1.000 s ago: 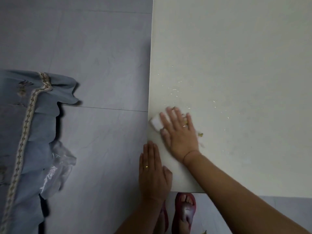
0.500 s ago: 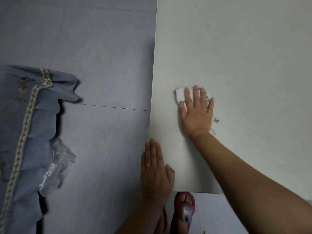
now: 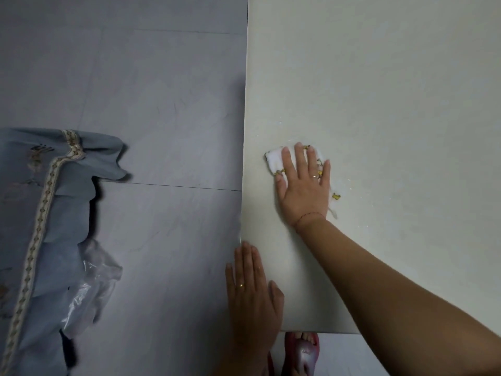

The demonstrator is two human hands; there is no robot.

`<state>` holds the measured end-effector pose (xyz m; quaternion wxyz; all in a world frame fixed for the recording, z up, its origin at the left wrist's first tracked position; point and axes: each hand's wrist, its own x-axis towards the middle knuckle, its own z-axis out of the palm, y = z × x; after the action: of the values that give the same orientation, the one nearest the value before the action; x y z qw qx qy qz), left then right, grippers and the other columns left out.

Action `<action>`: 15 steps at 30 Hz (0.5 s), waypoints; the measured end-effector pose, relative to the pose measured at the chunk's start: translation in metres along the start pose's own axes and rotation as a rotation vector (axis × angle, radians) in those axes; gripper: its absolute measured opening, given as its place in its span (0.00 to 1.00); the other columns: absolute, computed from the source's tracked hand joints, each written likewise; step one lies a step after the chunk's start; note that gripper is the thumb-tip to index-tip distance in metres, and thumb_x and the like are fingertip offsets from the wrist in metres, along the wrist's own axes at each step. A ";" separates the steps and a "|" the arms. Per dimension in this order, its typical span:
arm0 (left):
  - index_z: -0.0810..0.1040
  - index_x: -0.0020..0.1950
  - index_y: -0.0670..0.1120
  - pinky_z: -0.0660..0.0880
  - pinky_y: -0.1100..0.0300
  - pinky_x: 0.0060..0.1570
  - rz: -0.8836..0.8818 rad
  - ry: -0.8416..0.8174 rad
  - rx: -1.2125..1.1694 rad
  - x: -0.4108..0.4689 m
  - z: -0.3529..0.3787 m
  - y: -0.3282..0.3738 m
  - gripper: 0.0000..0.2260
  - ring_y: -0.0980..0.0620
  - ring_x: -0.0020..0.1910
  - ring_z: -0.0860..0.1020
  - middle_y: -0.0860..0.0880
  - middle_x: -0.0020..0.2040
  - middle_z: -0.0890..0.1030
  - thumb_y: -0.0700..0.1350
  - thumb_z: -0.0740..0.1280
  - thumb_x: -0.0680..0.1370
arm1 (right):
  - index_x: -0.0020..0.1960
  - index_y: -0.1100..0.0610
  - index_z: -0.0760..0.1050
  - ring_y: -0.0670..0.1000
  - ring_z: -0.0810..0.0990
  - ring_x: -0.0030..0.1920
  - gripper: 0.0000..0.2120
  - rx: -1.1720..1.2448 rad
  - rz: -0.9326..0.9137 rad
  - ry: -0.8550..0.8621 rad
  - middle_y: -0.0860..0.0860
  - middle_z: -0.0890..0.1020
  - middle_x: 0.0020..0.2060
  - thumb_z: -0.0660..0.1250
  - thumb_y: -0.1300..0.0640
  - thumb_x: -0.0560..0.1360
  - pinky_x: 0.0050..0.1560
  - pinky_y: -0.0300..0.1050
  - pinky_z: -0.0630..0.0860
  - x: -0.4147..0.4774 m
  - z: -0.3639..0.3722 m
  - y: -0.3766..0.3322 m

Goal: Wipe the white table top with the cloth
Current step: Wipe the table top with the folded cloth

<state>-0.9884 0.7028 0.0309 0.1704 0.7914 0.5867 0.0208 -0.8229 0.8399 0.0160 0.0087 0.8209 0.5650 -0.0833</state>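
Note:
The white table top (image 3: 379,90) fills the right half of the view. My right hand (image 3: 303,185) lies flat, fingers spread, pressing a small white cloth with yellow marks (image 3: 275,158) onto the table near its left edge. The cloth peeks out past my fingertips and beside my palm. A few pale specks lie on the table right of the cloth. My left hand (image 3: 252,291) rests flat with fingers together at the table's near left corner, holding nothing; a ring is on one finger.
Grey floor tiles (image 3: 151,104) lie left of the table. A blue fabric with a patterned trim (image 3: 40,213) and a clear plastic bag (image 3: 89,286) hang at the far left. My foot in a red sandal (image 3: 301,351) shows below the table's near edge.
My right hand slid the cloth away from the near left edge, farther up the table, then shifted slightly back toward the left. The left hand stayed at the corner.

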 end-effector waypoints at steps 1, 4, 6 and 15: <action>0.61 0.75 0.37 0.55 0.45 0.73 -0.011 0.010 -0.002 0.014 -0.004 0.003 0.31 0.43 0.76 0.58 0.40 0.76 0.61 0.48 0.55 0.74 | 0.78 0.49 0.44 0.53 0.42 0.77 0.28 0.002 -0.012 -0.002 0.50 0.47 0.78 0.38 0.44 0.79 0.73 0.57 0.34 -0.001 0.000 0.000; 0.57 0.77 0.38 0.52 0.48 0.74 -0.029 0.051 0.030 0.083 -0.015 0.014 0.29 0.44 0.77 0.55 0.40 0.77 0.58 0.50 0.51 0.77 | 0.78 0.50 0.45 0.55 0.44 0.77 0.28 -0.008 -0.067 0.002 0.52 0.49 0.78 0.41 0.45 0.80 0.74 0.57 0.38 0.001 0.000 0.008; 0.57 0.77 0.38 0.54 0.47 0.75 -0.004 0.068 0.031 0.124 -0.013 0.016 0.30 0.44 0.77 0.54 0.40 0.78 0.57 0.50 0.51 0.77 | 0.78 0.50 0.47 0.54 0.46 0.77 0.28 -0.007 -0.135 0.001 0.52 0.50 0.77 0.41 0.44 0.79 0.74 0.57 0.39 0.009 -0.002 0.014; 0.52 0.78 0.39 0.53 0.49 0.76 0.046 0.073 0.043 0.144 0.001 0.013 0.33 0.46 0.78 0.51 0.42 0.79 0.54 0.53 0.53 0.77 | 0.77 0.50 0.40 0.54 0.38 0.76 0.27 0.050 0.000 -0.037 0.51 0.42 0.77 0.41 0.44 0.81 0.72 0.57 0.31 0.048 -0.010 -0.025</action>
<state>-0.9314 0.8338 0.0099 0.1311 0.8068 0.5746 0.0410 -0.8282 0.8943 0.0212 -0.0014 0.8192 0.5624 -0.1124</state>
